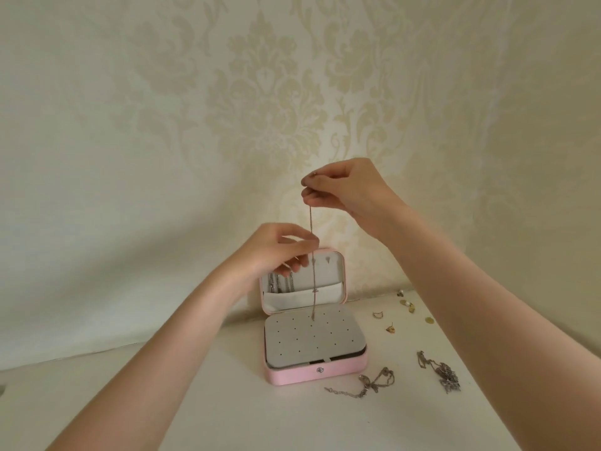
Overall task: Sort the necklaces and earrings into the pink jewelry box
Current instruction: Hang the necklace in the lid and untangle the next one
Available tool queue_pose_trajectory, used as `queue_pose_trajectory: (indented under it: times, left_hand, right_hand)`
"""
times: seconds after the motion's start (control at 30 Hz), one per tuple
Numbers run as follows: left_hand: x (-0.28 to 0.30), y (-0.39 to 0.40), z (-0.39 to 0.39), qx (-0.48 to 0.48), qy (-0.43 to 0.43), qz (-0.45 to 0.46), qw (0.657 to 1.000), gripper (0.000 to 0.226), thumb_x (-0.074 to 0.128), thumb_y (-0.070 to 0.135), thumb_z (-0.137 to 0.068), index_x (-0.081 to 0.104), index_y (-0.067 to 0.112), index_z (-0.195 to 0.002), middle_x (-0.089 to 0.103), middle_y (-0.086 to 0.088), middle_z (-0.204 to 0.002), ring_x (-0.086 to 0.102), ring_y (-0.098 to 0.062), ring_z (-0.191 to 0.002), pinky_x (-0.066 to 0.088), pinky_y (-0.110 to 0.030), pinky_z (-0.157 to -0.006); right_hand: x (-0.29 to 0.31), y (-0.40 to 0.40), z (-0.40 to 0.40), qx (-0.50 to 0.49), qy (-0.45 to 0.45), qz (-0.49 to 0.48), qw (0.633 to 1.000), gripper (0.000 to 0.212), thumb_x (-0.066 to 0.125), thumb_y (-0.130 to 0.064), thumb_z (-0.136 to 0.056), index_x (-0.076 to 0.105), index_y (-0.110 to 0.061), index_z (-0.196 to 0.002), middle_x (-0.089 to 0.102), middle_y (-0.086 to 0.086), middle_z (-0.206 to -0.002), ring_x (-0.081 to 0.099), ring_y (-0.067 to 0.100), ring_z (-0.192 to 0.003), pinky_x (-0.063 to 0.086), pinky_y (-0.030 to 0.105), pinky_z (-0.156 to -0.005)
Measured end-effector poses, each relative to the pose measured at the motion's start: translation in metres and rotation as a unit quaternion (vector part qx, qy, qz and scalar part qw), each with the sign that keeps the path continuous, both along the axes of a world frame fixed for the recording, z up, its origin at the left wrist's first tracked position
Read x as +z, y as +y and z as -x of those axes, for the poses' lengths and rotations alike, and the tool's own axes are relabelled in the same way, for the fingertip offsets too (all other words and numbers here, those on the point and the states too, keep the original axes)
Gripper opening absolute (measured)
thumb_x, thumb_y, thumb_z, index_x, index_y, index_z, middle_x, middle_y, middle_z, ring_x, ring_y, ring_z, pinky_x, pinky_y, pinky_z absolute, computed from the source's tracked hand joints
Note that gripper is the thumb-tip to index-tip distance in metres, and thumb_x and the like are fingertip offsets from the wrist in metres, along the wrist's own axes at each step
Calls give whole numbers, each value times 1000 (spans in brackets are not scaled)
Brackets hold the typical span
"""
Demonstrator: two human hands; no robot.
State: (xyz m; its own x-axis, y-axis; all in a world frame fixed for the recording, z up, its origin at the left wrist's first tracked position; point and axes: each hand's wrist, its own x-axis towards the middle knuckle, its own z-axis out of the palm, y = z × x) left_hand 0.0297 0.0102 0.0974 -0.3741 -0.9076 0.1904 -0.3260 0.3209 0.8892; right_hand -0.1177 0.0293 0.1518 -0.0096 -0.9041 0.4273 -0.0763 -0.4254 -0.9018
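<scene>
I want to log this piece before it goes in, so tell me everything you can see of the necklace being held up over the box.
The necklace is a thin, metallic-looking chain hanging straight down, doubled. The right hand pinches its top; the left hand pinches it partway down. A small charm sits low on it, in front of the lid pocket. Its lower end hangs just above the grey perforated panel of the open pink jewelry box.

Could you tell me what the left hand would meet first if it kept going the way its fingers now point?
The left hand points right, already pinching the hanging chain. Beyond the chain, nothing shows in that line; the pink box lid looks lower and behind, though depth is unclear.
</scene>
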Motion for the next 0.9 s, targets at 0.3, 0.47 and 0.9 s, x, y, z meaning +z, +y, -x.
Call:
queue_pose_trajectory:
  times: [0.3,0.47,0.9]
  left_hand:
    - [-17,-32,-2,-21,65,-47,997,18,55,10,-91,67,-1,-99,69,-13,-103,69,-11,-83,54,-17,-69]
    - [-23,-47,-2,-4,17,-30,999,18,59,9,-88,68,1,-101,67,-4,-111,65,-11,-97,55,-16,-75]
    - [-54,-66,-9,12,-8,-14,1000,32,61,23,-87,65,-7,-98,57,-7,-91,58,-15,-87,46,-34,-98]
  right_hand:
    - [6,-22,-6,-27,-46,3,999,9,63,0,-84,66,5,-91,66,12,-72,66,14,-58,57,20,-71]
    - [-3,-32,-4,-8,-67,-25,997,8,64,0,-83,66,6,-89,66,12,-72,66,15,-59,57,22,-73]
    - [-29,-51,5,31,-85,-71,993,11,61,2,-84,64,10,-91,64,13,-72,63,14,-58,56,16,-64]
